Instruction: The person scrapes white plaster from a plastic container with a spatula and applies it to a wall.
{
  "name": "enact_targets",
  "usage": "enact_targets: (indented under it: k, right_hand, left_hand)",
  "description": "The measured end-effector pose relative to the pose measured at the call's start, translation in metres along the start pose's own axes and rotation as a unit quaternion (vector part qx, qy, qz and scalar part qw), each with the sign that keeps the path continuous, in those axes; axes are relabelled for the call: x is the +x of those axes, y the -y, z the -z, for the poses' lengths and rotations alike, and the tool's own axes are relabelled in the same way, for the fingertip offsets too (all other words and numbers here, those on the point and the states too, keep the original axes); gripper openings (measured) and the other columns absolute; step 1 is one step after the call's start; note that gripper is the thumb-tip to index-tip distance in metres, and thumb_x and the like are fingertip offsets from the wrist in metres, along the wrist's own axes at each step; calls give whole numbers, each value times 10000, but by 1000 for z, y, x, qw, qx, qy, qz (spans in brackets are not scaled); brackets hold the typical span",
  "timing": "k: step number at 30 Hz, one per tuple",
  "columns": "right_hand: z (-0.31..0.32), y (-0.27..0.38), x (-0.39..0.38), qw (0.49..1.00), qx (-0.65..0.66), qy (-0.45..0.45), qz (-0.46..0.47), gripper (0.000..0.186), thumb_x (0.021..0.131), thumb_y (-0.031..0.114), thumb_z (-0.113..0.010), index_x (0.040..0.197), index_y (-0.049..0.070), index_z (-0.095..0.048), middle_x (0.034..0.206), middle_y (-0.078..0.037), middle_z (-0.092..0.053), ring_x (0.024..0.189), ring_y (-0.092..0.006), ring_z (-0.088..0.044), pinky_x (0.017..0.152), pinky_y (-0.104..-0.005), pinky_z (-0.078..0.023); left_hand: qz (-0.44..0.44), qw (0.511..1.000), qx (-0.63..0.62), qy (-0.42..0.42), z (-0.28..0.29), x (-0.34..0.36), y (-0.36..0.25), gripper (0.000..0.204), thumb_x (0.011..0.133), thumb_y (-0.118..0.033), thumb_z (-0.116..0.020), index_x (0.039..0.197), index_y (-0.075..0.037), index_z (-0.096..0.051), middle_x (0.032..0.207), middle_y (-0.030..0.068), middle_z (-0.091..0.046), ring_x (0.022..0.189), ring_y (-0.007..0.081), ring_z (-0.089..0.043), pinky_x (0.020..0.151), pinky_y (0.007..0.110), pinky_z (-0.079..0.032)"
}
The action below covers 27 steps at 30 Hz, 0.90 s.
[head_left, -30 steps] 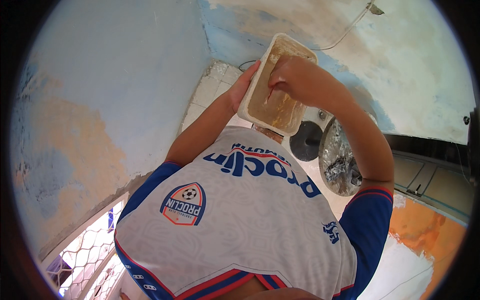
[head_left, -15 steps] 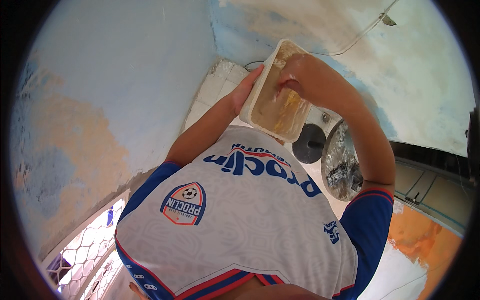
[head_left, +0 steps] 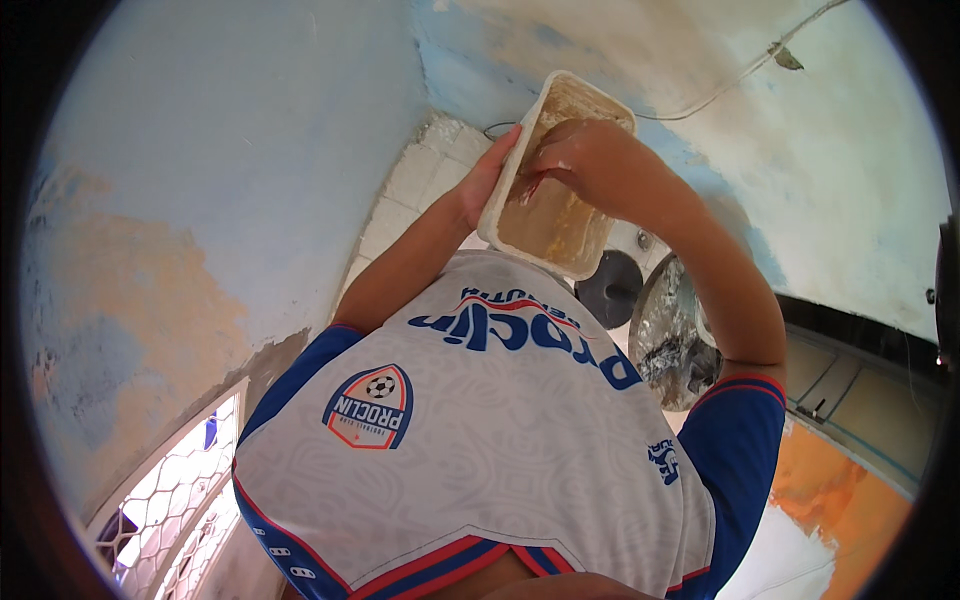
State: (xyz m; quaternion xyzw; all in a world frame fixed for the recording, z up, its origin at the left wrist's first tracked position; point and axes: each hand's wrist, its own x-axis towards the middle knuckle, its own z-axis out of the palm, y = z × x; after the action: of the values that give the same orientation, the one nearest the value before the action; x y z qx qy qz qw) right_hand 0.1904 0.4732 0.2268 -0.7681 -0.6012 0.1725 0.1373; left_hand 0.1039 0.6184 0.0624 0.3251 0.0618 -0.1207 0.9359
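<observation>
My left hand (head_left: 484,186) grips the left side of a pale rectangular plastic tub (head_left: 588,86), tilted in front of my chest. Its thumb side lies along the rim, and the other fingers are hidden behind the wall. Wet brownish liquid or paste (head_left: 555,228) with a yellowish patch coats the tub's inside. My right hand (head_left: 578,160) reaches in over the right rim, fingers bent together and pointing at the left inner wall. Pale smears mark its knuckles and fingers. Whatever those fingers hold, if anything, is hidden.
Below the tub stand a dark round object (head_left: 610,290) and a large round container (head_left: 675,345) with grey, splattered contents. Patchy painted walls (head_left: 230,130) close in at left and ahead. A cable (head_left: 720,95) runs along the far wall. A window grille (head_left: 170,510) is at lower left.
Inside the tub my right hand has moved left, toward the wall my left hand holds. The tub has shifted slightly up and left in view, with my left hand still on it.
</observation>
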Motion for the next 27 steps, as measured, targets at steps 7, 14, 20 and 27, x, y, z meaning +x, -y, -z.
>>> enact_targets:
  k: [7, 14, 20, 27]
  right_hand:
    - [47, -53, 16, 997, -22, 68, 29, 200, 825, 8, -658, 970, 69, -783, 974, -126, -744, 929, -344, -688, 831, -411, -547]
    - [77, -82, 50, 993, -6, 4, 118, 190, 822, -24, -635, 882, 64, -792, 983, -111, -751, 916, -313, -698, 817, -401, -548]
    - [101, -105, 58, 987, -29, 157, 4, 204, 833, -2, -619, 879, 78, -801, 953, -108, -753, 921, -315, -699, 802, -405, -546]
    - [86, -125, 91, 991, -40, 59, 114, 279, 838, -10, -585, 968, 98, -807, 950, -127, -754, 907, -311, -706, 789, -413, -550]
  left_hand:
    - [-6, 991, -131, 38, -5, 39, -25, 698, 1037, -641, -415, 1491, -118, -498, 1329, 98, -629, 1158, 231, -631, 1048, 388, -517]
    - [-48, 959, -185, 209, 4, 91, -52, 723, 1051, -642, -351, 1543, -120, -445, 1440, 129, -578, 1267, 267, -593, 1118, 429, -464]
    - [-53, 986, -144, 64, -11, 104, -63, 706, 1050, -640, -365, 1512, -120, -488, 1405, 124, -603, 1252, 257, -598, 1095, 419, -477]
    - [-68, 996, 20, -51, 16, 128, -73, 675, 1038, -654, -392, 1383, -109, -593, 1151, 96, -688, 1000, 198, -650, 899, 354, -549]
